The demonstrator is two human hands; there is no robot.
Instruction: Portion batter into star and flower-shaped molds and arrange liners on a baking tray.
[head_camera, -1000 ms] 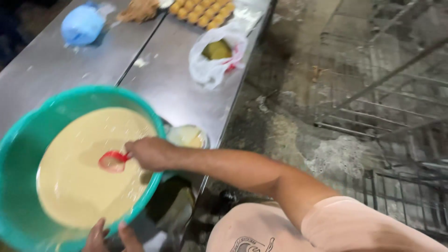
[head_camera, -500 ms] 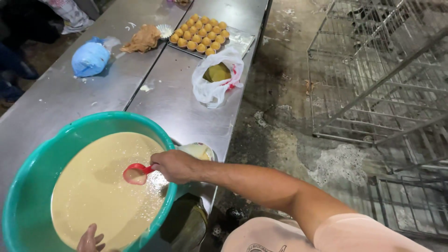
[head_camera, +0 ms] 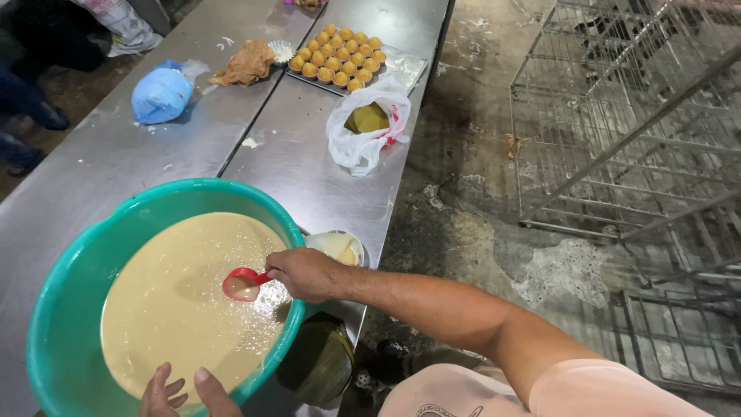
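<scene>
Since the earlier frame, basin sat higher, at lower left, more batter exposed. Right hand gripped red ladle, bowl dipped at batter centre. Left hand rested on near rim, fingers loosely spread.

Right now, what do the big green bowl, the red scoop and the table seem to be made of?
Green bowl: probably plastic, an even colour with a soft shine. Red scoop in the right hand: likely plastic too, glossy. Table: bare metal, grey, dully reflective.

White plastic bag near table edge; tied blue bag far left.
</scene>
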